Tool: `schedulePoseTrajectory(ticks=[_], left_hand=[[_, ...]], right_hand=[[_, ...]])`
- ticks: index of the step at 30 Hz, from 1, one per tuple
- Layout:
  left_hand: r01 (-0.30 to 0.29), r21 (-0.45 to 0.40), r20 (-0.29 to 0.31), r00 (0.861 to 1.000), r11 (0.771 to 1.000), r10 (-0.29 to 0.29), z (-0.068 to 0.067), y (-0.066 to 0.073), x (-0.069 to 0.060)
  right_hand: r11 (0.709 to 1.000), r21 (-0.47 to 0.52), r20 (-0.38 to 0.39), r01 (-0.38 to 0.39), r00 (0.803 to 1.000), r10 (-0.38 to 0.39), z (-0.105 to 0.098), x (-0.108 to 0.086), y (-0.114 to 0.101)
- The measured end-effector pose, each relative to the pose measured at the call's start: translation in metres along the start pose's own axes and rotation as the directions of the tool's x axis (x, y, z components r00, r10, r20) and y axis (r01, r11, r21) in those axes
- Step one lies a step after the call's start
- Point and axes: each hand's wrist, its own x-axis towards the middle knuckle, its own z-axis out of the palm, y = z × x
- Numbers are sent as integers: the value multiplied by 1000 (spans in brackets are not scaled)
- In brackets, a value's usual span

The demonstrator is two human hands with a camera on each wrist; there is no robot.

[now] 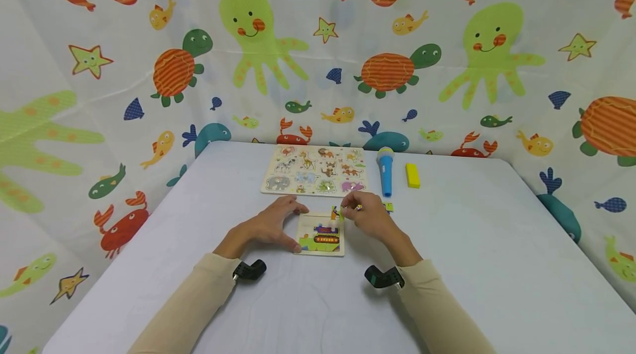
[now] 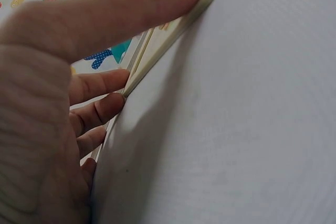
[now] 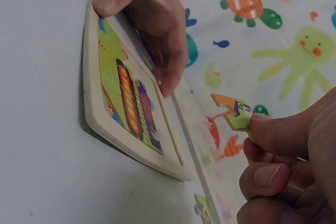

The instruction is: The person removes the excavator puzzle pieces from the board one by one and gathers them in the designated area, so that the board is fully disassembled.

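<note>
Left hand [image 1: 270, 224] spreads wide along the puzzle board's [image 3: 90, 66] left edge, thumb at the near corner and fingertips toward the far one, apparently to steady it. Right hand [image 1: 366, 213], fingers curled, pinches a puzzle piece [image 3: 240, 123] by one end, probably to leave its notched end free; the piece is held above the board's far right corner. Just beyond this hand lies a loose piece [image 1: 389, 207]; farther off lie an animal puzzle [image 1: 308, 194] and a microphone [image 1: 386, 174], likely out of the way.

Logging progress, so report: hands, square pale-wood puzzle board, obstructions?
Left hand grips puzzle board. Right hand pinches orange-and-green wooden puzzle piece, clear of board. Board part-filled; nothing seen blocking.
</note>
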Motion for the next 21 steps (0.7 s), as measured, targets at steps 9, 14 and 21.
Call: schedulePoseTrajectory(ticks=[9, 14, 21], left_hand=[[7, -2, -4, 1000, 1000, -7, 0, -1, 1], [15, -8, -5, 1000, 1000, -15, 1, -1, 0], [27, -17, -1, 1000, 999, -27, 0, 2, -1]], right_hand=[[999, 24, 28, -36, 999, 36, -9, 1, 4], [997, 35, 52, -64, 997, 62, -11, 1, 7], [994, 55, 58, -92, 994, 89, -14, 2, 19]])
